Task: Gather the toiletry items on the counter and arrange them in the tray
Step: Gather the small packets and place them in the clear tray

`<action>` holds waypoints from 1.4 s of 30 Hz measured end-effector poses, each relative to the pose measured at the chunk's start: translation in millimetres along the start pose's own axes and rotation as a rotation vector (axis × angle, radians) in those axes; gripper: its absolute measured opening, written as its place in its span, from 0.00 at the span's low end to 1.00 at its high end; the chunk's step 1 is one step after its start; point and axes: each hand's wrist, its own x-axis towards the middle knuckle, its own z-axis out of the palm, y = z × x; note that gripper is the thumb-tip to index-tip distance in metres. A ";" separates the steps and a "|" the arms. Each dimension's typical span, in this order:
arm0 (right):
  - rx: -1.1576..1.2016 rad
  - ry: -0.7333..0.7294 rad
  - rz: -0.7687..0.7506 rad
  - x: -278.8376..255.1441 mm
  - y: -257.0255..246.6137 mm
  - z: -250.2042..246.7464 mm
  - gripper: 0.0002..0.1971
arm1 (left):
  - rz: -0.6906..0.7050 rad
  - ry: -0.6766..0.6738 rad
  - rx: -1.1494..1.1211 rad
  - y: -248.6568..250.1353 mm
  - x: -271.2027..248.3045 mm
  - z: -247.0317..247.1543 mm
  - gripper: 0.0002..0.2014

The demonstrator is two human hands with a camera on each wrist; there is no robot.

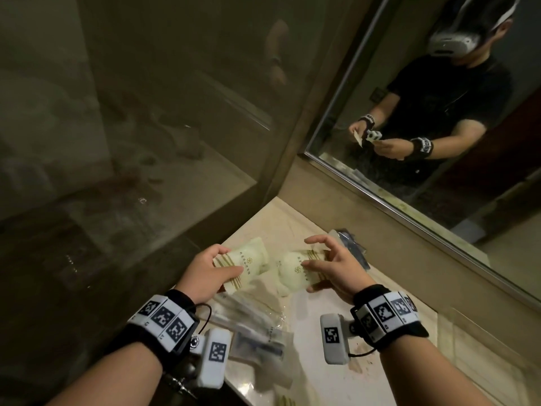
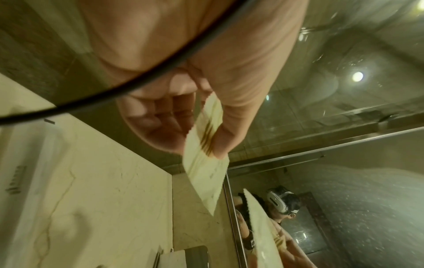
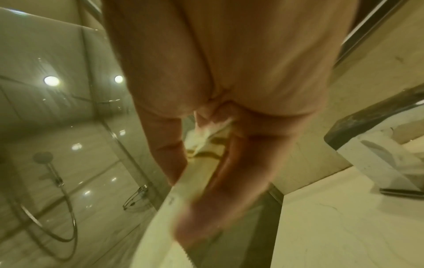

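My left hand [image 1: 232, 259] pinches a cream sachet with gold stripes [image 1: 248, 260] by its striped end, thumb on top, lifted above the marble counter [image 1: 319, 300]. In the left wrist view the same sachet [image 2: 204, 174] hangs between thumb and fingers [image 2: 160, 125]. My right hand [image 1: 308, 275] grips a second cream sachet [image 1: 292, 272] by its striped end, thumb above and fingers below, index finger raised. That sachet [image 3: 160, 226] is blurred in the right wrist view. No tray is clearly in view.
Several clear plastic packets [image 1: 251, 326] lie on the counter under my wrists. A dark blue packet [image 1: 349, 241] sits behind my right hand by the mirror [image 1: 439, 142]. A glass shower wall [image 1: 146, 127] stands to the left. A dark-edged object [image 3: 367, 123] is to the right.
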 end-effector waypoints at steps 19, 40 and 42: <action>0.080 -0.026 -0.012 3.7 -13.6 18.7 0.09 | -0.031 -0.057 -0.201 3.6 -9.4 -3.6 0.09; -0.252 -0.069 -0.179 -2.7 -5.1 33.4 0.11 | -0.113 -0.128 -0.305 9.2 -13.5 6.0 0.09; -0.403 -0.095 -0.191 -0.3 -4.2 37.6 0.19 | -0.107 -0.131 -0.305 10.3 -13.2 8.2 0.07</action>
